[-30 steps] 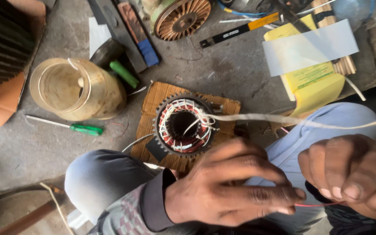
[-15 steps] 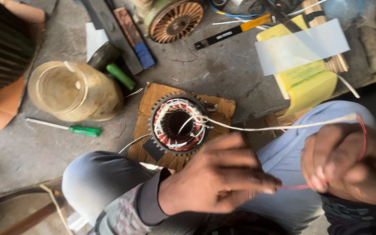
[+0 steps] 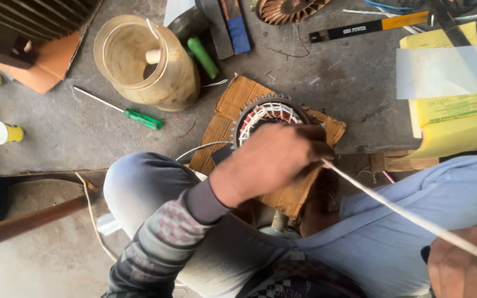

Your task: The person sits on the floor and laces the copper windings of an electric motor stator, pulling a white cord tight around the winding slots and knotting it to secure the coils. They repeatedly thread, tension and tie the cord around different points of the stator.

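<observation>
Seated over a grey concrete floor (image 3: pixel 73 138), I hold my left hand (image 3: pixel 274 160) on top of the round toothed metal stator with red-and-white copper windings (image 3: pixel 266 113), which rests on a torn piece of brown cardboard (image 3: pixel 233 99) between my knees. The left grip is closed, fingers curled around the near end of a long thin white sleeve-like cord (image 3: pixel 404 215) where it meets the windings. The cord runs taut and slanting down to my right hand (image 3: pixel 465 265), at the bottom corner of the view, passing over it; only part of that hand shows, and I cannot tell whether its grip is closed on the cord. By my judgement the step in hand is lacing or tying the coil ends, with the cord being drawn tight through the stator. The next pull would call for steady tension from the right while the left pins the cord against the winding so it does not slip. Near the stator lie a green-handled screwdriver (image 3: pixel 139 117) and a clear yellowish plastic jar on its side (image 3: pixel 150 60); a stack of yellow paper sheets (image 3: pixel 454 121) sits well apart to the right.
</observation>
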